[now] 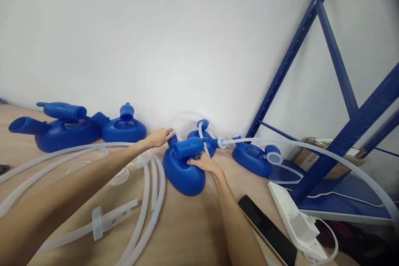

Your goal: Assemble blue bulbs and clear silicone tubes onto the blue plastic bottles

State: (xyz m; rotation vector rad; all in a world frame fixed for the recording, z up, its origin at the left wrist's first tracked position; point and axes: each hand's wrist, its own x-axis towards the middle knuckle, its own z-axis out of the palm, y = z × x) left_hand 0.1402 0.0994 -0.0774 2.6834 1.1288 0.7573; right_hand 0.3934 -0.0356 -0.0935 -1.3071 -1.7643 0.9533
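A blue plastic bottle [183, 176] stands on the table in the middle, a blue cylindrical spout piece [188, 147] over its top. My left hand [160, 137] is closed at the bottle's neck, fingers pinched by a small translucent part. My right hand [205, 163] grips the bottle's handle from the right, its fingers wrapped round and partly hidden. A translucent tube [280, 142] runs right from a white fitting [221, 143] at the spout piece's end. Behind stands another blue bottle [211, 144] with a tube at its top.
Two blue bottles [70, 135] [124, 131] stand left by the wall, another [252, 160] right. Coiled tubing [157, 199] and a translucent clamp [97, 223] lie left on the table [177, 232]. A phone [268, 230], power strip [293, 216] and blue shelf frame [343, 133] are right.
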